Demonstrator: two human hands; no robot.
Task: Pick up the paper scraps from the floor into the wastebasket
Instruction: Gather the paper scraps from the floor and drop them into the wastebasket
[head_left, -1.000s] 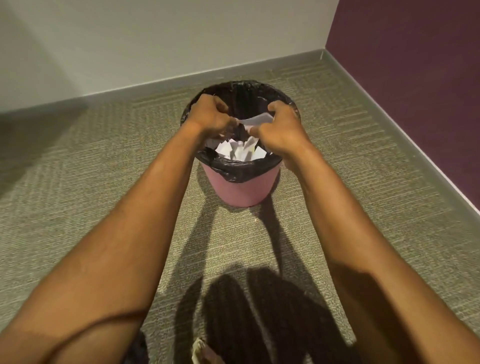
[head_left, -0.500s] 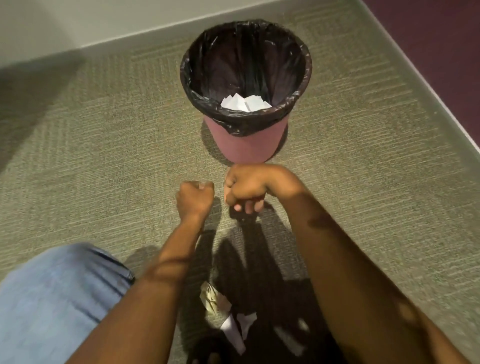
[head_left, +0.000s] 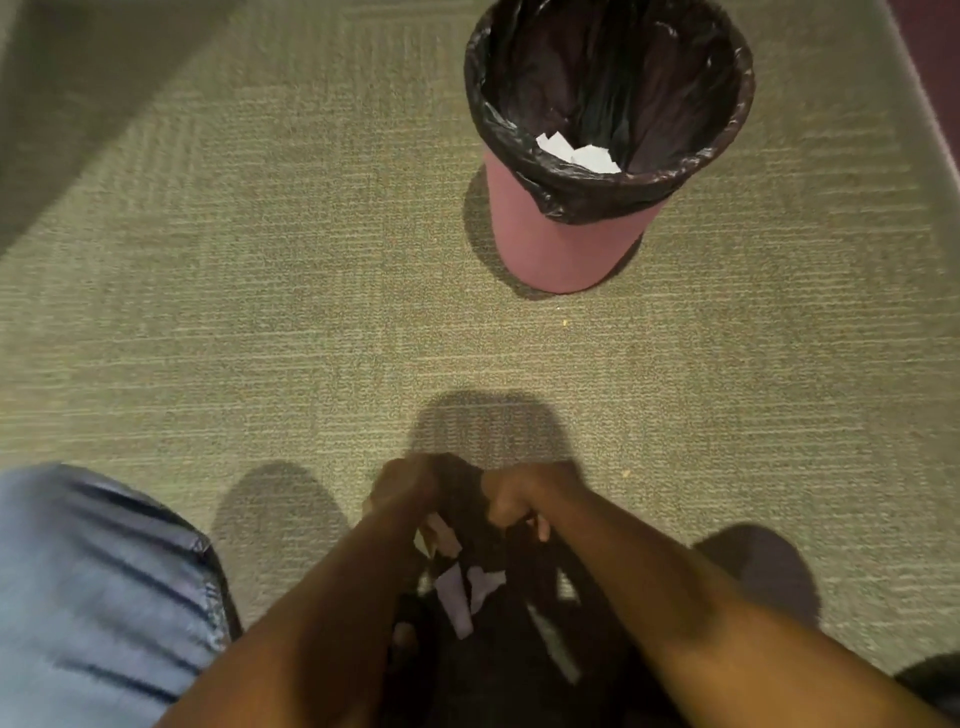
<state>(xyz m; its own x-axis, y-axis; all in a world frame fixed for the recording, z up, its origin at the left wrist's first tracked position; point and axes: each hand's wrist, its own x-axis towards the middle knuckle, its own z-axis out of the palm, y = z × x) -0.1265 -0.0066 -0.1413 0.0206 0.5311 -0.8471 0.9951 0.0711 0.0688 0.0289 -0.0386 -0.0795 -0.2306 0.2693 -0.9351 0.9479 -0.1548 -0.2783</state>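
— Paper scraps (head_left: 457, 597) lie on the floor (head_left: 311, 312) at the bottom of the view, in the dark shadow between the two forearms; can you see how many?

— A few pale pieces, close together. They sit just below the hands, on the person's side of them, and the picture is blurred there, so I cannot count them surely.

— And the hands themselves?

— Both are low over the carpet, side by side. The left hand (head_left: 402, 491) is curled into a loose fist with its back to the camera. The right hand (head_left: 519, 499) is curled too, its fingertips turned down and toward the scraps. Whether either has hold of a scrap I cannot tell — the blur and shadow hide the fingers' inner side.

— Is the right hand touching the paper?

— Its fingertips are near the upper scrap, but contact cannot be made out.

— Where is the wastebasket (head_left: 566, 244)?

— Upright on the floor, well apart from the hands, at the far right. It is pink, with a black bag liner (head_left: 613, 78) folded over its rim, and white paper pieces (head_left: 576, 150) already lie inside against the near wall.

— Anything else?

— A knee in light blue fabric (head_left: 88, 587) at the lower left, beside the left forearm
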